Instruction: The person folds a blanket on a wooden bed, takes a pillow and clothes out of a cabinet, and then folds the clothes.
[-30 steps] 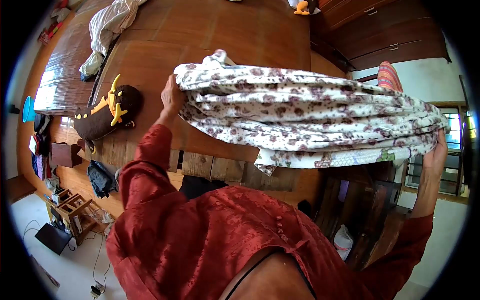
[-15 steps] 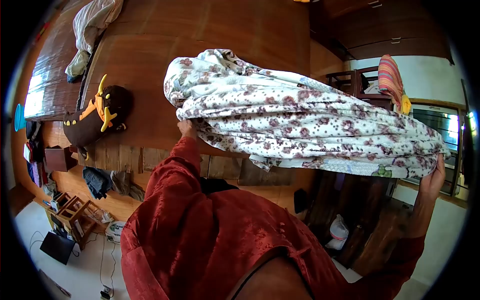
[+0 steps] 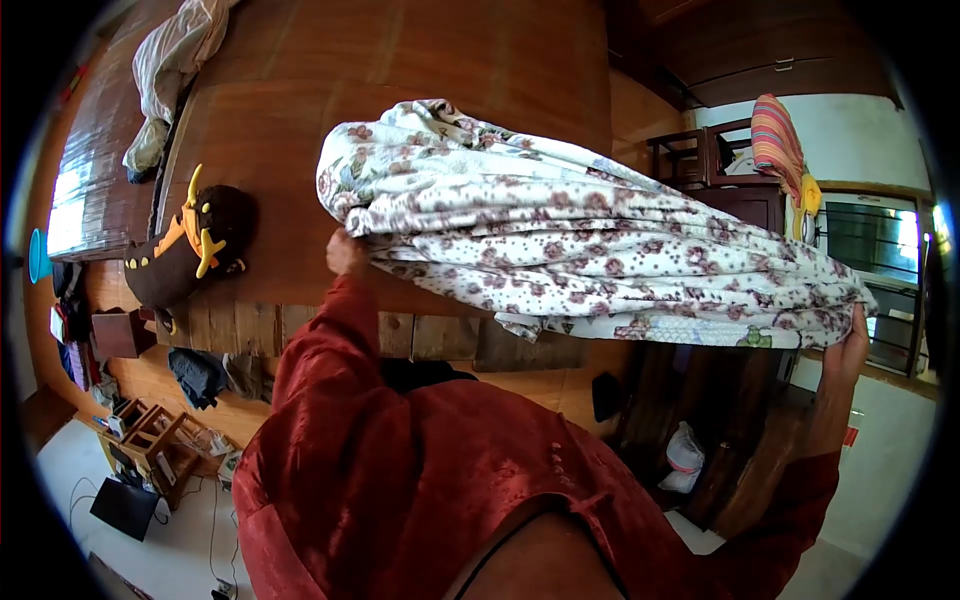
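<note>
A white blanket with brown and purple flowers is stretched in long folds between my two hands. Its left end is bunched over a wooden bed board. My left hand is closed on the near left edge of the blanket, just above the board's front edge. At the far right, my right hand grips the gathered right end and holds it raised. Some of the fingers of each hand are hidden by the cloth.
A dark brown plush toy with yellow horns lies left on the boards. Pale crumpled cloth hangs farther left. Behind the blanket's right end, a striped cloth drapes over dark furniture. A white bag sits lower right.
My left hand has shifted slightly left with the blanket's edge. My right hand and the blanket's right end have also moved a little left in view.
</note>
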Action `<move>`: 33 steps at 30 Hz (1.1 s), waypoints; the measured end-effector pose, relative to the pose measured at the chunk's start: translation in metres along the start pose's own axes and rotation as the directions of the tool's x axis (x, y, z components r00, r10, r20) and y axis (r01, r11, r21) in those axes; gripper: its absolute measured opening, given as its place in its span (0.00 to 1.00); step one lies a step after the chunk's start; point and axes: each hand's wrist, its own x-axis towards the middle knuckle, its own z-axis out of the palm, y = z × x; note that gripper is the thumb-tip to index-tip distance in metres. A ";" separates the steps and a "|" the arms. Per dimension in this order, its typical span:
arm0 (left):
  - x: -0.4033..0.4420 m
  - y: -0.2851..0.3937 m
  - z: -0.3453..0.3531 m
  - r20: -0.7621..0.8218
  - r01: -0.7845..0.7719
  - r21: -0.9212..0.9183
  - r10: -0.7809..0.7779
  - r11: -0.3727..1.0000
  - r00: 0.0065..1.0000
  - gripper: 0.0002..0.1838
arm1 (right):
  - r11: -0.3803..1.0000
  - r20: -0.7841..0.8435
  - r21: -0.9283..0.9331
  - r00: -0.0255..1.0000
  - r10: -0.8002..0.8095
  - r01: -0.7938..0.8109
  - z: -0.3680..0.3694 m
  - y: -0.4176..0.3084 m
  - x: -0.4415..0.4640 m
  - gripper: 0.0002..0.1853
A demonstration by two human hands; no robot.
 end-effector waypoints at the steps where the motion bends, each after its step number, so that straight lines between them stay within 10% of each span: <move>1: 0.001 0.002 -0.019 -0.031 0.010 -0.050 -0.011 0.999 0.999 0.14 | 1.000 -0.002 0.011 1.000 0.003 -0.003 -0.015 0.010 0.008 0.18; 4: 0.019 -0.007 -0.064 -0.111 -0.146 -0.069 0.138 0.987 0.984 0.14 | 0.997 -0.046 0.083 0.999 0.010 -0.006 -0.044 0.046 0.025 0.17; 7: 0.067 0.015 -0.138 -0.108 -0.302 0.289 0.344 0.908 0.933 0.18 | 0.996 -0.067 0.086 0.998 -0.009 0.015 -0.060 0.091 0.045 0.17; 8: 0.067 0.040 -0.172 -0.089 -0.303 -0.094 0.295 0.948 0.951 0.18 | 0.992 -0.092 0.126 0.996 0.007 0.005 -0.067 0.104 0.055 0.16; 10: 0.065 0.091 -0.242 -0.051 -0.153 -0.813 0.194 0.562 0.980 0.21 | 0.992 -0.215 0.111 0.976 -0.034 0.059 -0.063 0.122 0.073 0.16; 12: 0.051 0.133 -0.320 -0.113 -0.190 -0.908 0.217 0.374 0.970 0.20 | 0.986 -0.184 0.142 0.981 -0.061 0.088 -0.062 0.128 0.097 0.19; 22: -0.126 0.174 -0.625 -0.507 -0.721 -0.384 0.520 0.577 0.687 0.17 | 0.795 -0.227 0.458 0.917 -0.328 0.398 0.042 -0.002 0.100 0.18; 29: -0.193 0.105 -0.715 -0.444 -0.551 -0.202 0.426 0.809 0.788 0.16 | 0.880 -0.136 0.358 0.950 -0.281 0.312 0.071 0.042 0.153 0.17; 31: -0.171 0.046 -0.707 -0.646 -0.721 -0.309 0.419 0.621 0.638 0.15 | 0.863 -0.010 0.451 0.968 -0.252 0.229 0.057 0.054 0.127 0.17; 33: -0.137 -0.003 -0.690 -0.613 -0.459 -0.069 0.325 0.886 0.720 0.08 | 0.895 0.034 0.408 0.977 -0.210 0.178 0.032 0.097 0.150 0.17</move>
